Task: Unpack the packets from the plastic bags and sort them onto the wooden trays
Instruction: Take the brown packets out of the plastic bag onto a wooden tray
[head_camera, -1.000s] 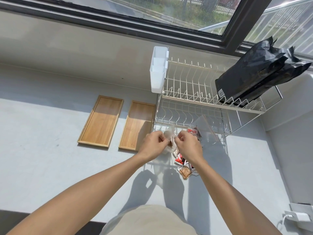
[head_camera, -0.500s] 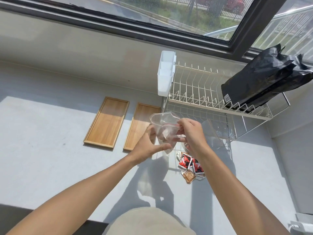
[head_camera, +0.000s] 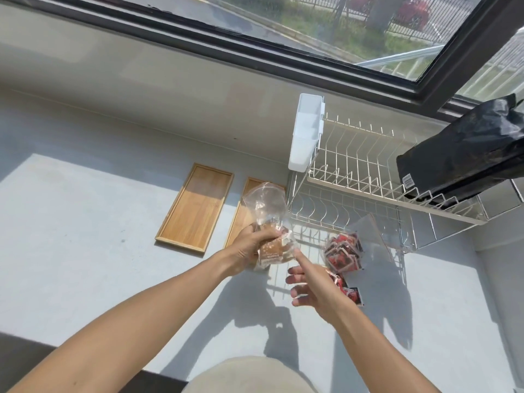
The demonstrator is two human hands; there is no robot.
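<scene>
My left hand (head_camera: 252, 245) grips a clear plastic bag (head_camera: 265, 204) whose mouth stands up open above my fist. Brown packets (head_camera: 273, 251) sit in its lower part, against my palm. My right hand (head_camera: 307, 285) is just to the right, fingers spread, index finger touching the bag's lower edge. Two wooden trays lie on the grey counter: the left tray (head_camera: 195, 207) holds nothing, the right tray (head_camera: 241, 222) is partly hidden by the bag and my hand. A second clear bag (head_camera: 344, 249) of red packets lies right of my hands. Loose red packets (head_camera: 351, 295) lie beside my right wrist.
A white wire dish rack (head_camera: 360, 182) with a white plastic cup holder (head_camera: 306, 134) stands at the back right. Black bags (head_camera: 465, 157) rest on its upper shelf. A window runs along the back wall.
My left hand has closed around the bag and its brown packets and lowered it slightly. My right hand let go of the bag's mouth and dropped down to the right, fingers open.
</scene>
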